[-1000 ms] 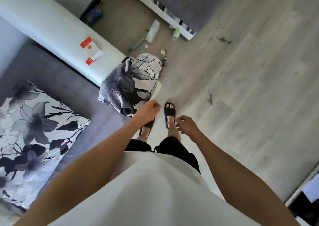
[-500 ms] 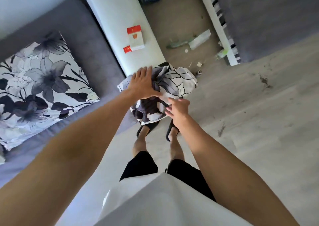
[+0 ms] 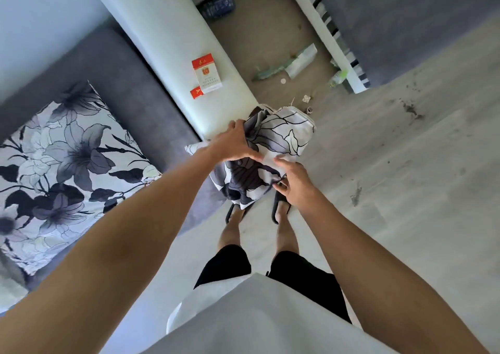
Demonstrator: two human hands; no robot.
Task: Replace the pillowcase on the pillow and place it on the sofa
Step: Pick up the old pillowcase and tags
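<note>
A floral grey-and-white pillow [image 3: 281, 134] in its pillowcase leans against the end of the sofa's white armrest [image 3: 162, 34], just in front of my feet. My left hand [image 3: 234, 144] lies on top of the pillow with its fingers stretched across the fabric. My right hand [image 3: 293, 180] is at the pillow's near right edge, and its curled fingers pinch the pillowcase fabric there. The grey sofa seat [image 3: 119, 83] runs to the left.
A second floral pillow [image 3: 65, 164] lies on the sofa seat at left. A red-and-white cigarette pack [image 3: 207, 73] sits on the armrest. Bottles and scraps of litter [image 3: 286, 66] lie on the floor beyond. Another grey piece of furniture [image 3: 405, 15] stands at top right.
Both hands rose from near my legs to the pillow. The left now lies on its top and the right pinches its near edge. The view swung left toward the sofa.
</note>
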